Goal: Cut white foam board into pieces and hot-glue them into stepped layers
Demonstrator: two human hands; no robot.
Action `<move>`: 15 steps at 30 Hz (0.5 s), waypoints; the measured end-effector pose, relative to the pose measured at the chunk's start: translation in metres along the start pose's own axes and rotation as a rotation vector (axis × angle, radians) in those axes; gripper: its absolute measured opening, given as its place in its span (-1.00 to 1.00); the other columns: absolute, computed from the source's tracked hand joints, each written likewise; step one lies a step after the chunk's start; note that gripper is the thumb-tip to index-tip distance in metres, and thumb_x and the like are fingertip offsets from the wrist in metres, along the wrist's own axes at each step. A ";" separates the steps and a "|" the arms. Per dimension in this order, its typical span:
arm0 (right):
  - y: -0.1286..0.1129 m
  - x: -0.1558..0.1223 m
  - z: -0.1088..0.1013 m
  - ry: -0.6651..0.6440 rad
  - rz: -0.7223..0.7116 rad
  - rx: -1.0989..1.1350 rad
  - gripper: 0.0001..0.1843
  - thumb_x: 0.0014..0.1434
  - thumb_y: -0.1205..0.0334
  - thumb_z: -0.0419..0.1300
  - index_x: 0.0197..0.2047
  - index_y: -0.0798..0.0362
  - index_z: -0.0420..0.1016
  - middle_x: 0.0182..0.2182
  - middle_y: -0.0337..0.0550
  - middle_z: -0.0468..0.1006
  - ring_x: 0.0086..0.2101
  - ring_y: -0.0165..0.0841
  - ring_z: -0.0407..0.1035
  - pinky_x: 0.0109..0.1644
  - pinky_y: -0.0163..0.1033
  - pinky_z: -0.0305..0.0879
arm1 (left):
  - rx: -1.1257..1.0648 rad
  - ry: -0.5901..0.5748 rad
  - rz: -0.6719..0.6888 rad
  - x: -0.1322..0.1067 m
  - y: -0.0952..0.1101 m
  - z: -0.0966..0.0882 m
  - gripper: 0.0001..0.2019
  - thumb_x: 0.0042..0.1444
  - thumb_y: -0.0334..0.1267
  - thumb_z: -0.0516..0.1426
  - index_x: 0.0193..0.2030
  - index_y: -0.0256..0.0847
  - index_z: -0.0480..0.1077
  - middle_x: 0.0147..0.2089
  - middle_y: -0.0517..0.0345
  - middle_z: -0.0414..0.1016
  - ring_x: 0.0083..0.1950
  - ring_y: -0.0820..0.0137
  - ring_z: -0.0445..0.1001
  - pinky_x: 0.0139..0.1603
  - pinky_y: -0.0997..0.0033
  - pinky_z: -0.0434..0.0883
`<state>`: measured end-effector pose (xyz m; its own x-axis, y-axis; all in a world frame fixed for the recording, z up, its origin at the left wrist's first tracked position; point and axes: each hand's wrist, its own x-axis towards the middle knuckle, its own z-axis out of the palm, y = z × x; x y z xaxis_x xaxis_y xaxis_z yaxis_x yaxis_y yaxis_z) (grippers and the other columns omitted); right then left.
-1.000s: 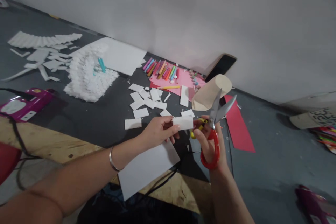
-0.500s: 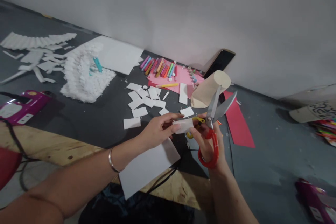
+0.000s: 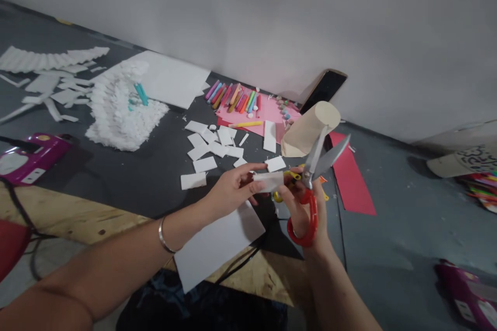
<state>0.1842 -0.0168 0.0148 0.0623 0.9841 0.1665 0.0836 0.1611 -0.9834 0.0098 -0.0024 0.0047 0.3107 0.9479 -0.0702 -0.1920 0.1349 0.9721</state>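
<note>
My left hand [image 3: 231, 189] pinches one end of a small white paper strip [image 3: 271, 181] between thumb and fingers. In my right hand [image 3: 295, 209] are red-handled scissors [image 3: 309, 235], their blades spread and pointing up and away. My right thumb and fingertips also touch the strip's right end. Several cut white paper pieces [image 3: 205, 164] lie just beyond my left hand. Under my left wrist is a larger white sheet [image 3: 221, 253]. Something yellow [image 3: 292, 175] shows partly behind my right fingers; I cannot make out what it is.
Behind my hands stand a cream roll [image 3: 308, 132] and a leaning phone [image 3: 325, 92]. Crayons [image 3: 235, 99] lie on pink paper [image 3: 267, 108]. Leftward are a fluffy white paper piece [image 3: 116, 124] and a purple device [image 3: 34, 158]. Red paper [image 3: 353, 181] and a cup [image 3: 452, 164] are rightward.
Both hands have shifted slightly left, with the paper strip and scissors still in them. The strip has turned a little. The whole view has shifted slightly too.
</note>
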 end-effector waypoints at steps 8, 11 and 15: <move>-0.004 0.002 0.002 0.074 -0.005 -0.013 -0.65 0.09 0.19 0.25 -0.06 -0.03 0.28 -0.24 -0.11 0.50 -0.22 -0.25 0.41 -0.13 -0.09 0.35 | -0.077 -0.111 -0.111 0.002 -0.001 0.002 -0.52 0.02 0.15 0.22 -0.24 -0.30 0.38 -0.29 -0.04 0.60 -0.36 0.34 0.61 -0.48 0.49 0.52; 0.006 0.003 -0.001 0.035 0.042 0.044 -0.60 0.09 0.18 0.27 -0.02 -0.06 0.27 -0.23 -0.17 0.50 -0.23 -0.30 0.43 -0.13 -0.13 0.35 | -0.070 -0.104 -0.121 0.003 0.002 0.002 -0.54 0.04 0.14 0.21 -0.29 -0.30 0.38 -0.28 -0.06 0.61 -0.37 0.36 0.61 -0.48 0.51 0.51; 0.016 0.007 -0.005 0.012 0.130 0.118 -0.55 0.06 0.14 0.30 0.01 -0.05 0.30 -0.23 -0.19 0.52 -0.25 -0.32 0.44 -0.18 -0.19 0.36 | -0.089 -0.135 -0.201 0.005 0.002 0.000 -0.58 0.06 0.09 0.21 -0.28 -0.31 0.39 -0.25 -0.09 0.63 -0.37 0.35 0.62 -0.50 0.52 0.50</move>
<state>0.1911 -0.0077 0.0003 0.0768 0.9963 0.0377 -0.0428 0.0411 -0.9982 0.0111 0.0021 0.0063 0.4710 0.8533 -0.2236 -0.1937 0.3473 0.9175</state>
